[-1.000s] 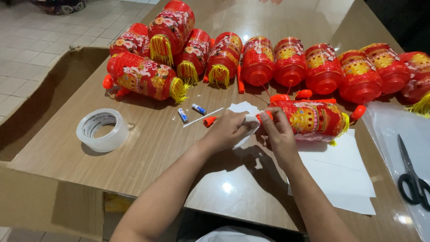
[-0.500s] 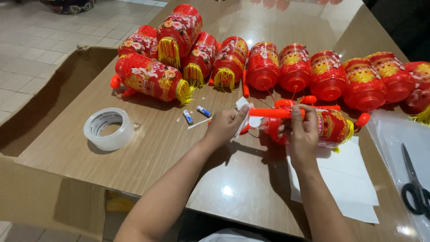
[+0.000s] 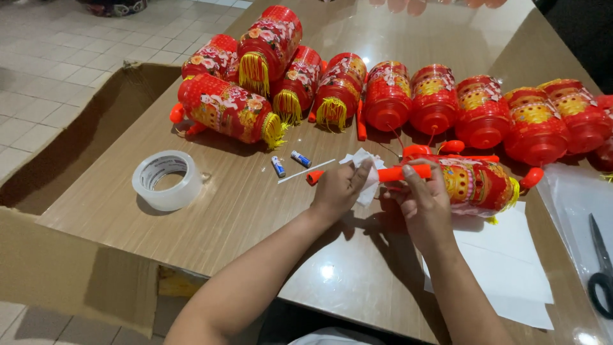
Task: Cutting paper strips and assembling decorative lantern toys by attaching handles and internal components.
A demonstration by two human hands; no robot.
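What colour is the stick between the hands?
Orange stick, clearest in the head view.

Tape roll (image 3: 166, 179) left on table (image 3: 242, 211); scissors (image 3: 601, 268) far right; lantern row (image 3: 447, 102) behind.

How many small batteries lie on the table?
2. Both batteries lie side by side on the table, between the tape roll and the left hand. Others may be hidden behind lanterns.
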